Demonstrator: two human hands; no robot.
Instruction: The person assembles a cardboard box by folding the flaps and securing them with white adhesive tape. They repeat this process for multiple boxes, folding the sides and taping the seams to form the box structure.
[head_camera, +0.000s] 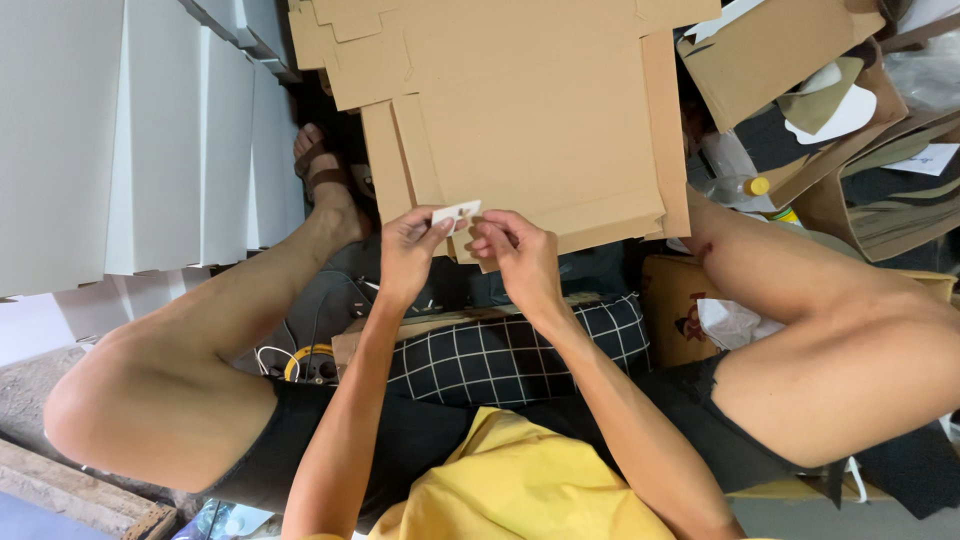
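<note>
Above a checked cushion (520, 355), both forearms are reaching forward, wrists bent. Left hand (408, 255) is pinching a small white card (456, 213) between thumb and forefinger; right hand (520, 255) is curling its fingers, tips closing on the card's other end, before flat cardboard (520, 110).

Pretty cluttered spot: a stack of white panels (150, 140) fills the upper left of the frame, a checked black cushion (520, 355) sits dead centre, and upper right there's an open cardboard box (770, 50) plus a clear bottle with a yellow cap (740, 187). A yellow cable reel (305, 362) sits left of the cushion.
</note>
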